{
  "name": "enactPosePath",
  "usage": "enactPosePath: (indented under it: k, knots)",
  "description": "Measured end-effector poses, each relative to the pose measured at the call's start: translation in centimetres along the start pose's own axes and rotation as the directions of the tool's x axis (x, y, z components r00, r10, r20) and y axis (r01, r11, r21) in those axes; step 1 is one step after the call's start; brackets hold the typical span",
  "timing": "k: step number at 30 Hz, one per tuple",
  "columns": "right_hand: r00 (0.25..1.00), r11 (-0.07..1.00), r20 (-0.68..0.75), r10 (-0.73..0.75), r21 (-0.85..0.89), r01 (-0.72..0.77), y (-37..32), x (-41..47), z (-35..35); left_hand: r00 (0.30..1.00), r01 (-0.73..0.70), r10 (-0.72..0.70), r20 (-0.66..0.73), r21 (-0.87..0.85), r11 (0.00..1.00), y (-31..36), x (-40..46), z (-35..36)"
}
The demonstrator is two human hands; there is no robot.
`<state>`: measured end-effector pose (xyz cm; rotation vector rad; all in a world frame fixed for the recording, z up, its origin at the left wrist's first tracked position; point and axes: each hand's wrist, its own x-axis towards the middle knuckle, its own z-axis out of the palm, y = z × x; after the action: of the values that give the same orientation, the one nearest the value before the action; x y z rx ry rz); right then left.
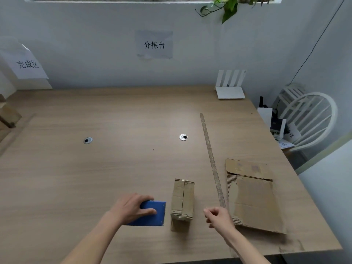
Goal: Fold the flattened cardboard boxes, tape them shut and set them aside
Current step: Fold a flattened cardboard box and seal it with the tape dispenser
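Fingers (147, 212) of the left hand (129, 207) are curled round a blue dispenser (152, 216), a flat, hard-looking plastic body with a toothed right edge, held just above or on the table (95, 178); which cannot be told. Fingers of the right hand (219, 218) are loosely curled, thumb and forefinger drawn together; whether anything thin is pinched between them cannot be told.

A folded box (182, 200) of worn brown corrugated cardboard is seen between the hands, small and oblong, its two top flaps closed with a dark seam down the middle; fluted edges show at both ends. What it holds is hidden. To its right, a flattened box (253, 199) lies on the table, its surface scuffed and partly peeled to the ribbed inner layer. A long thin strip (211, 159) lies between the two, running away from the right hand.

The table is of pale wood-grain laminate with two round metal grommets (183, 137). A white router (230, 86) stands at the far right corner by a white wall bearing two paper signs (154, 44). A white chair (308, 119) with papers and devices on its seat stands beside the table. Leaves (228, 6) hang from the sill.
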<state>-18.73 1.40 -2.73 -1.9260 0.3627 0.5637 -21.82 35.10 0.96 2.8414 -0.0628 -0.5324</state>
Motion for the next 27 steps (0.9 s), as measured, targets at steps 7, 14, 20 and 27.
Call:
enactPosePath:
  k: [7, 14, 20, 27]
  knots:
    - [0.998, 0.998, -0.031, 0.06, 0.018, -0.06, 2.0, 0.8, 0.7, 1.0, 0.016, -0.016, 0.006, 0.03, 0.999, 0.2, 1.1, 0.2]
    - [0.986, 0.991, -0.098, 0.134, 0.035, -0.131, 3.8, 1.4, 2.8, 1.0, -0.011, 0.01, 0.005, 0.147, 0.989, 0.6, 2.2, 0.9]
    - [0.966, 0.977, -0.149, 0.21, 0.001, -0.212, 4.5, 2.7, 5.7, 1.0, 0.018, -0.016, -0.012, 0.218, 0.976, 1.4, 3.7, 3.3]
    - [0.95, 0.983, -0.286, 0.123, -0.094, -0.156, 2.7, 3.2, 5.8, 1.0, -0.007, 0.011, -0.016, 0.21, 0.978, 1.2, 4.6, 3.4]
